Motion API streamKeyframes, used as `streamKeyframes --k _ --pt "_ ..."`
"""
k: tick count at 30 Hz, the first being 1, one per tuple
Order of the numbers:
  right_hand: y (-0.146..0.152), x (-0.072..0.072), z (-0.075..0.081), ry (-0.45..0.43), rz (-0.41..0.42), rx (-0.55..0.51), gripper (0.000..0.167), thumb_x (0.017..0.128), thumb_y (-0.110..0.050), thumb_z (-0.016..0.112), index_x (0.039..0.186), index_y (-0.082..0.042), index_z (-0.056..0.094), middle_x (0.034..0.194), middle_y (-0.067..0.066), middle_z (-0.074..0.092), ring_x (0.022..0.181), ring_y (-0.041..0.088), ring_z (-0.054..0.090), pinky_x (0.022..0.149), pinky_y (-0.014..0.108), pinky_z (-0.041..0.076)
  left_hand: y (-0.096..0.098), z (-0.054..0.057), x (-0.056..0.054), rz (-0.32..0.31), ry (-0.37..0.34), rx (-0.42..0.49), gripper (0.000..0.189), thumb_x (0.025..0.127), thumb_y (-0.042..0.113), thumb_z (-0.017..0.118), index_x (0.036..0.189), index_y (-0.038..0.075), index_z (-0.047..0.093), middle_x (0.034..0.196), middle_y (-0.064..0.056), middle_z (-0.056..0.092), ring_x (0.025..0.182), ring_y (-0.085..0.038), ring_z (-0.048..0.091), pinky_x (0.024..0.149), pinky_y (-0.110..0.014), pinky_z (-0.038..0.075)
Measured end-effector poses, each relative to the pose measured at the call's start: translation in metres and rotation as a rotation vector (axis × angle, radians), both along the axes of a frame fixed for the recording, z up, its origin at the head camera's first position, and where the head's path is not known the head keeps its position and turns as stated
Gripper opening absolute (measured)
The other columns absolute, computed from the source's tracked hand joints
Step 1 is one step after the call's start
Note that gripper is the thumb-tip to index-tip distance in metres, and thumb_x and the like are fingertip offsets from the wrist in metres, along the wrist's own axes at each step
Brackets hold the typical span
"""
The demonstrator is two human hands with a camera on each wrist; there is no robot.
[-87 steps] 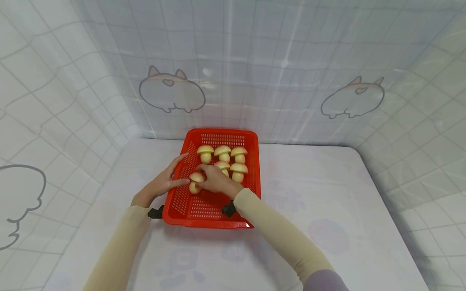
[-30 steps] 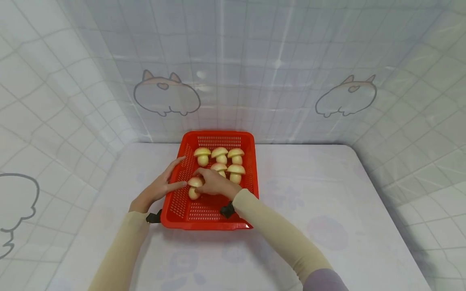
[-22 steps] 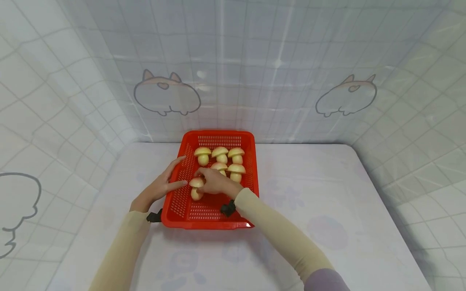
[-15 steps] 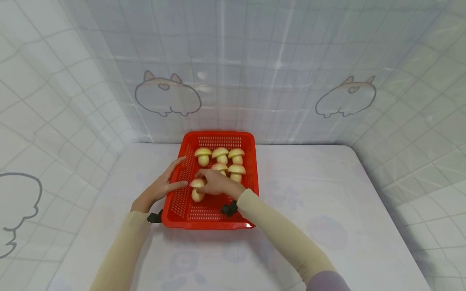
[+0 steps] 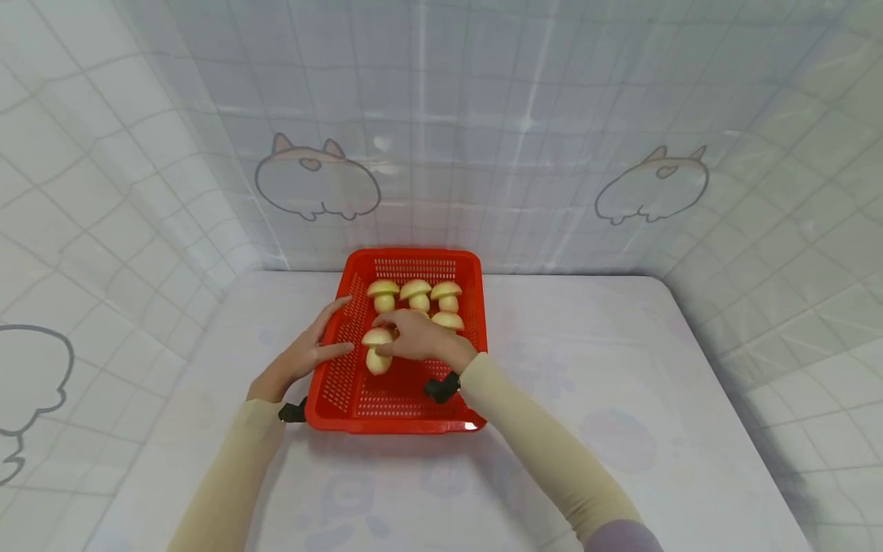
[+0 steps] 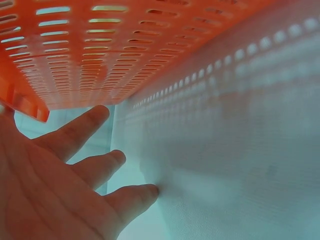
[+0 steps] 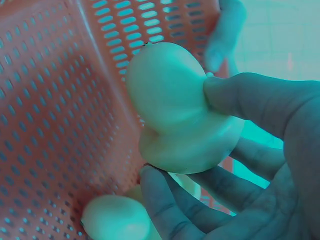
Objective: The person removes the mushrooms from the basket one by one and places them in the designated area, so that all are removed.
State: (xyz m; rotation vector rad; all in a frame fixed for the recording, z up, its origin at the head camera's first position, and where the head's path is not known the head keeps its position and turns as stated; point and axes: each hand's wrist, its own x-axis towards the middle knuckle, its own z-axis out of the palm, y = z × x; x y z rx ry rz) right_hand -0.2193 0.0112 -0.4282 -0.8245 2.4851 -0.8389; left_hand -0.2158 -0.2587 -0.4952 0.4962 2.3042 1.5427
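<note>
My right hand (image 5: 417,337) pinches a pale yellow toy mushroom (image 5: 378,360) inside the red basket (image 5: 396,426), at its left side. In the right wrist view the thumb presses the stem of this mushroom (image 7: 165,90), while the fingers touch its round cap. My left hand (image 5: 306,354) rests at the basket's left rim, thumb and forefinger reaching over it. Outside the slotted wall, the left wrist view shows its other fingers (image 6: 135,197) extended. Several similar mushrooms (image 5: 416,294) lie in the basket's far half; my right hand partly hides the nearer ones.
The basket stands on a white table covering (image 5: 586,368) close to the far wall (image 5: 524,184). Grid-patterned sheets with animal outlines enclose the back and both sides. A black wrist mount (image 5: 441,388) under my right wrist hangs over the basket.
The right hand has shifted slightly right and away from me, with the pinched mushroom moving a little the same way. It now hides more of the nearer mushrooms. The left hand stays put.
</note>
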Motion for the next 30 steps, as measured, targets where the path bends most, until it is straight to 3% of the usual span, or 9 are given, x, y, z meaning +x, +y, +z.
streamKeyframes --k 7,13,21,30 --pt "0.015 -0.005 0.013 -0.005 -0.026 -0.075 0.052 0.098 -0.029 0.071 0.146 -0.013 0.058 0.138 0.001 0.062 0.108 0.014 0.059 0.092 0.029 0.052 0.002 0.001 -0.001 0.010 0.004 0.011 0.082 0.100 0.023 0.063 0.164 0.032 0.013 0.151 -0.024 0.039 0.112 -0.037 0.066 0.084 -0.040 0.061" --pt "0.025 -0.007 0.021 -0.054 -0.095 -0.160 0.053 0.097 -0.029 0.071 0.146 -0.016 0.057 0.130 0.002 0.063 0.098 0.021 0.063 0.080 0.030 0.056 0.002 0.000 0.000 0.019 -0.001 0.016 0.082 0.099 0.023 0.062 0.165 0.029 0.013 0.149 -0.025 0.038 0.112 -0.037 0.063 0.083 -0.041 0.062" --pt "0.038 -0.012 0.028 0.007 -0.113 -0.247 0.053 0.096 -0.027 0.072 0.144 -0.011 0.056 0.138 0.006 0.061 0.119 0.027 0.062 0.100 0.039 0.054 0.004 -0.001 0.000 0.012 0.015 0.033 0.082 0.099 0.020 0.062 0.165 0.028 0.012 0.150 -0.025 0.037 0.115 -0.038 0.060 0.084 -0.038 0.061" --pt "0.052 -0.015 0.033 0.008 -0.206 -0.324 0.046 0.095 -0.030 0.074 0.136 -0.013 0.058 0.132 0.006 0.064 0.120 0.026 0.064 0.095 0.036 0.057 0.006 -0.001 -0.001 0.008 -0.012 0.032 0.084 0.099 0.024 0.064 0.165 0.028 0.012 0.149 -0.026 0.037 0.113 -0.037 0.060 0.084 -0.041 0.061"
